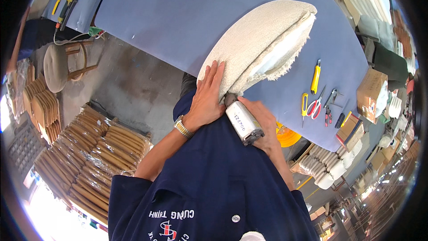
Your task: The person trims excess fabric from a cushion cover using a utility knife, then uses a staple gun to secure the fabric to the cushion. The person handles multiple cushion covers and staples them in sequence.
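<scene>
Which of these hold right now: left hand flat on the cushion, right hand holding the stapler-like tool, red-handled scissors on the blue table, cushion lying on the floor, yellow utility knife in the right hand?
1. The left hand lies flat on the beige upholstered cushion. True.
2. The right hand grips a grey stapler-like tool at the cushion's lower edge. True.
3. Red-handled scissors lie on the blue table. True.
4. The cushion lies on the floor. False: it rests on the blue table, its lower end at the table's near edge.
5. The right hand holds a yellow utility knife. False: the knife lies on the table, apart from both hands.
</scene>
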The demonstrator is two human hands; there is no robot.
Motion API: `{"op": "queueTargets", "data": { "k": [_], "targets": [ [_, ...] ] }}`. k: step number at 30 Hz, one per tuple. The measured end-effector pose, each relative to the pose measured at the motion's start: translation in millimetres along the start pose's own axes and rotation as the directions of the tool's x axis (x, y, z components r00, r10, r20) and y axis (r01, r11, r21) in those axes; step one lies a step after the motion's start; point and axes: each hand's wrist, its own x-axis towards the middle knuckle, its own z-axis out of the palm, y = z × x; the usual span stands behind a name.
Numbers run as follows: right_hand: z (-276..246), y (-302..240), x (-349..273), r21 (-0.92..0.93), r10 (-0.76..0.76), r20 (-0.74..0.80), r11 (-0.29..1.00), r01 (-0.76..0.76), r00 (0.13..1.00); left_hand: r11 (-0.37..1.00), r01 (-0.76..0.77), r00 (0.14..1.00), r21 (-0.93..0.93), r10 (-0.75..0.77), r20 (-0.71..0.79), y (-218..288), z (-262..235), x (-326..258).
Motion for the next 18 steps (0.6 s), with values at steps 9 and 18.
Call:
{"op": "queueTargets", "data": {
  "k": [9,18],
  "targets": [
    [-4.2,-1.7,6.4,0.063,0.048,0.049,0.997,-0.052,0.998,0.998,-0.009,1.0,0.068,0.009,0.0,0.3,0.9,2.5],
    [-4.8,12.8,1.3,0.242,0.014,-0.018,0.97,-0.009,1.0,0.994,-0.109,0.994,-0.031,0.109,-0.026,-8.5,-5.3,7.9]
  ]
}}
